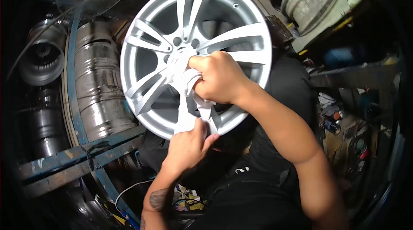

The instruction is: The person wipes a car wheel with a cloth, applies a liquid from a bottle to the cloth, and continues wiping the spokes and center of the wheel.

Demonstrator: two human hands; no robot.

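A silver alloy wheel rim [234, 35] with split spokes is held up in front of me, its face toward the camera. My right hand [220, 77] is closed round a bunched white cloth [176, 69], pressed against the hub at the wheel's centre. Part of the cloth hangs out below the fist, and it hides most of the hub. At the wheel's lower edge my left hand [187, 147] grips the rim, with the thumb on the near side. Its fingertips are hidden behind the hand and the wheel.
Stacked metal wheels [97, 75] stand at the left behind a blue metal frame [75, 79]. More wheel barrels [307, 2] sit on a shelf at the upper right. Cans and clutter [331, 124] lie at the right. A white cable [124, 191] curves at the lower left.
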